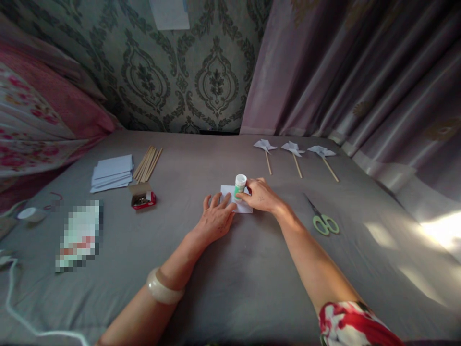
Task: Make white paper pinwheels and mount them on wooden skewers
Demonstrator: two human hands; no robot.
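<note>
A small white sheet of paper (245,209) lies flat in front of me. On it stands a small green-and-white bottle (240,182) with a white top, upright, and my right hand (262,194) is closed around its right side. The fingers of my left hand (217,217) are spread and resting on the paper's left and near edge, holding nothing. Part of the sheet is hidden beneath both hands. To the right of my right forearm lie scissors (324,223) with pale green handles, their blades pointing away from me.
Three paper pinwheels on sticks, a left one (265,145), a middle one (293,149) and a right one (321,151), lie at the back right. Leftward are a paper stack (112,173), several wooden sticks (148,164), an open red box (143,199) of small metal pieces and a white cord (32,329).
</note>
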